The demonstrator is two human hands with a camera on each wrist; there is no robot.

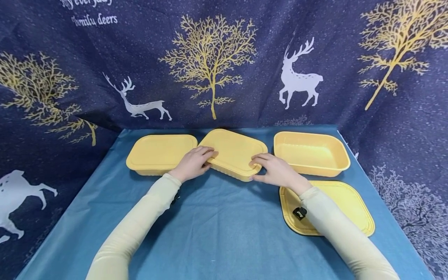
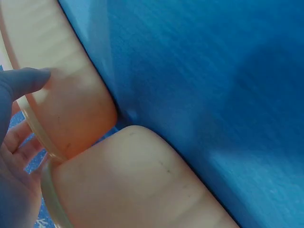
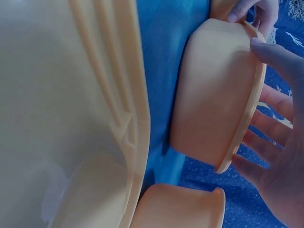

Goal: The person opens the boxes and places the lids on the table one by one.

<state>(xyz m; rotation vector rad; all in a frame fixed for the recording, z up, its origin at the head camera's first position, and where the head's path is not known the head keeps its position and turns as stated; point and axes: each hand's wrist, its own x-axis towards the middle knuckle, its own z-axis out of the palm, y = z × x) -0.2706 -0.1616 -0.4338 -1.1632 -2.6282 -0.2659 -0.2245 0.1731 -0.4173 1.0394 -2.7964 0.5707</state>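
A yellow lidded plastic box (image 1: 233, 149) sits at an angle at the back middle of the blue table. My left hand (image 1: 194, 162) grips its left front corner, fingers over the lid and thumb (image 2: 31, 80) against the front wall. At the right end, my right hand (image 1: 276, 171) holds the rim, with its thumb (image 3: 273, 54) at the front edge and fingers (image 3: 270, 128) spread along the lid. Close against its left end, below my left hand, stands another lidded yellow box (image 1: 162, 151).
An uncovered yellow box (image 1: 311, 153) stands at the back right. In front of it a loose yellow lid (image 1: 344, 206) lies flat under my right forearm. Behind the blue table (image 1: 210, 233) hangs a dark blue cloth (image 1: 241, 97) printed with deer and trees.
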